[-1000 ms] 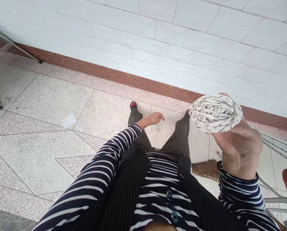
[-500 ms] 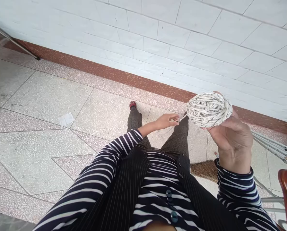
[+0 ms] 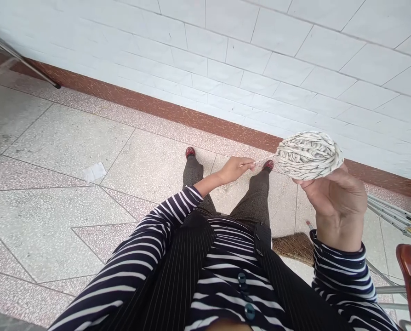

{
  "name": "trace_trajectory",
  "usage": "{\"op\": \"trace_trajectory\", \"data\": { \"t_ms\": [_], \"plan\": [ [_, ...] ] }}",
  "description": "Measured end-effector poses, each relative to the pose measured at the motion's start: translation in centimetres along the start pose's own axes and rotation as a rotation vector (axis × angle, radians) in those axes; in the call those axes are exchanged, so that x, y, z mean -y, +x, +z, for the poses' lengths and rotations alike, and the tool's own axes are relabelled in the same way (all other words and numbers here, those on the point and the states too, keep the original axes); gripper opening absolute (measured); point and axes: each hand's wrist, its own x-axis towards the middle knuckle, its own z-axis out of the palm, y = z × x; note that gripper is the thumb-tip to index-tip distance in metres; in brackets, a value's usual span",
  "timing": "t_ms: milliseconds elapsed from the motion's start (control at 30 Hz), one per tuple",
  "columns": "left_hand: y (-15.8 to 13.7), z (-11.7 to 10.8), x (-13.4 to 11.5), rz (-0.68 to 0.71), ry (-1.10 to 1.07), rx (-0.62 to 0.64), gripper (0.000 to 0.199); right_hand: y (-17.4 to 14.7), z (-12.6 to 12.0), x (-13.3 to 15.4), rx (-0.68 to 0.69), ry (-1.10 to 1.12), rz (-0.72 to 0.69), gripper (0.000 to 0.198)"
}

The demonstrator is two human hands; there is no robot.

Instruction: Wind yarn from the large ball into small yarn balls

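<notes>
A ball of white rope (image 3: 309, 155) with dark flecks sits in my right hand (image 3: 339, 197), on the right above the floor. The fingers cup it from below and behind; some are hidden by the ball. From its left side a thin rope strand (image 3: 265, 160) runs across to my left hand (image 3: 233, 169). My left thumb and fingers are pinched together on this strand, in front of my legs. The strand looks stretched nearly straight between the two hands.
A white-tiled wall (image 3: 205, 69) with a red-brown skirting rises ahead. Behind my right wrist lies a broom (image 3: 293, 247). Metal bars (image 3: 388, 214) and a brown wooden armrest (image 3: 410, 280) stand at the right. A white paper (image 3: 94, 172) lies on the floor at left.
My right hand has moved a little to the right with the ball of rope. My left hand has shifted slightly up and left, and the strand between them is longer.
</notes>
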Motion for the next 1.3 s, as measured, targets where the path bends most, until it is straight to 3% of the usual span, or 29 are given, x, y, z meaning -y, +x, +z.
{"op": "trace_trajectory", "data": {
  "t_ms": [133, 267, 367, 600, 767, 833, 900, 1000, 1100, 1300],
  "plan": [
    [-0.3, -0.2, 2.1, -0.074, 0.212, -0.008, 0.030, -0.6, 0.5, 0.4, 0.028, 0.015, 0.033, 0.044],
    [0.3, 0.2, 2.2, -0.086, 0.264, 0.005, 0.032, -0.2, 0.7, 0.8, 0.085, -0.096, -0.011, 0.049],
    [0.2, 0.8, 1.9, -0.143, 0.110, 0.051, 0.028, 0.8, 0.3, 1.1, 0.077, -0.199, -0.079, 0.053],
    [-1.8, 0.6, 1.1, -0.262, -0.318, 0.303, 0.027, 3.3, -0.1, -1.3, -0.162, -0.352, -0.232, 0.053],
    [-2.6, -0.3, -0.9, -0.281, -0.397, 0.450, 0.025, 5.0, -0.5, -6.0, -0.305, -0.840, -0.353, 0.055],
    [-2.3, -0.8, -1.4, -0.269, -0.375, 0.466, 0.024, 5.4, -0.8, -8.3, -0.260, -1.008, -0.270, 0.054],
    [-1.9, -1.3, -1.6, -0.252, -0.286, 0.439, 0.024, 5.5, -1.0, -10.5, -0.127, -1.013, -0.086, 0.056],
    [-1.4, -2.2, -1.3, -0.201, 0.024, 0.349, 0.024, 4.8, -1.2, -13.5, 0.067, -0.848, 0.175, 0.059],
    [-1.5, -2.5, -1.0, -0.147, 0.337, 0.284, 0.025, 3.8, -1.4, -15.5, 0.182, -0.685, 0.316, 0.057],
    [-2.7, -1.9, -0.4, -0.124, 0.436, 0.212, 0.021, 2.2, -2.3, -16.3, 0.292, -0.329, 0.516, 0.062]
  ]
}}
